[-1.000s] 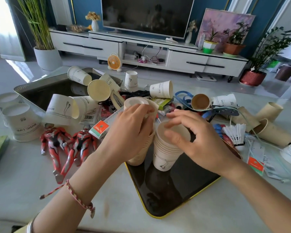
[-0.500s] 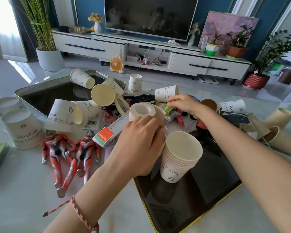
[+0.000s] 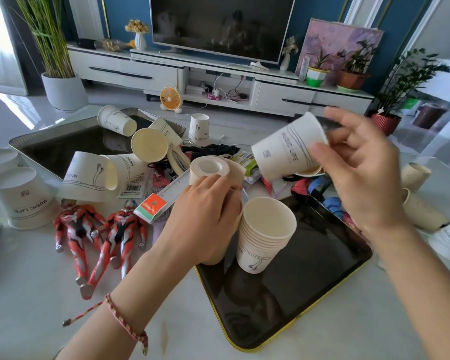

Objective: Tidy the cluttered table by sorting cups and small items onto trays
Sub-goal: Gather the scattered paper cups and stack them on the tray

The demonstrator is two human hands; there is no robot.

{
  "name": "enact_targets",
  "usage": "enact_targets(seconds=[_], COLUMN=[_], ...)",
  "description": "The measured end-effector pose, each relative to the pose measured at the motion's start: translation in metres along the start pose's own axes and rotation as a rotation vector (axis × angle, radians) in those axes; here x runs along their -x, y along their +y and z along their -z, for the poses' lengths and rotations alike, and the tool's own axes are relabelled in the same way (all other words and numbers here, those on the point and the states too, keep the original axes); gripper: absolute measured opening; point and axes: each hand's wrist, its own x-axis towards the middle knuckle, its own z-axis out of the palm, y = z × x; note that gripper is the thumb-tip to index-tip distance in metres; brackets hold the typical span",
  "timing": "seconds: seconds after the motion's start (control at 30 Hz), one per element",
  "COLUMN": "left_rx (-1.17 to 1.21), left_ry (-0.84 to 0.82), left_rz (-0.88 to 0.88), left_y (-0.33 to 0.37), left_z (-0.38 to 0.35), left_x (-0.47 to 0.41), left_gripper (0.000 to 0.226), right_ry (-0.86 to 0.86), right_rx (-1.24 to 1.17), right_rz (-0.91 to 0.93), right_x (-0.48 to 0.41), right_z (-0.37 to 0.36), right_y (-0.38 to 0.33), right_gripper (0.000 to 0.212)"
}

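cup stack (image 3: 266,237) on black tray (image 3: 322,271), right hand (image 3: 361,183) holding white cup (image 3: 286,152)

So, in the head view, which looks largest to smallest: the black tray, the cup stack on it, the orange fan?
black tray: largest
cup stack: next
orange fan: smallest as seen; it is far from the camera, so its real size is unsure.

White cup (image 3: 287,149), black yellow-edged tray (image 3: 322,276), red figures (image 3: 99,232).
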Motion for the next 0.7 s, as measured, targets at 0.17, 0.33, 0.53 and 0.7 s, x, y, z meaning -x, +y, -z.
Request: enact_targets(seconds=[0.17, 0.33, 0.53, 0.7], left_rx=[-0.033, -0.023, -0.029, -0.043], left_ry=[0.036, 0.055, 0.071, 0.124], left_rz=[0.013, 0.022, 0.005, -0.008], left_y=[0.0, 0.0, 0.0, 0.0], left_z=[-0.002, -0.004, -0.005, -0.008], left_x=[0.002, 0.003, 0.003, 0.002], left_gripper=[0.034, 0.043, 0.04, 0.047], right_ry=[-0.195, -0.193, -0.301, -0.487], right_rx=[0.177, 0.213, 0.294, 0.489], right_rz=[0.196, 0.262, 0.291, 0.381], right_x=[0.045, 0.066, 0.078, 0.095], right_z=[0.0, 0.001, 0.0, -0.019], right_y=[-0.022, -0.01, -0.005, 0.007], right_gripper=[0.022, 0.027, 0.026, 0.029])
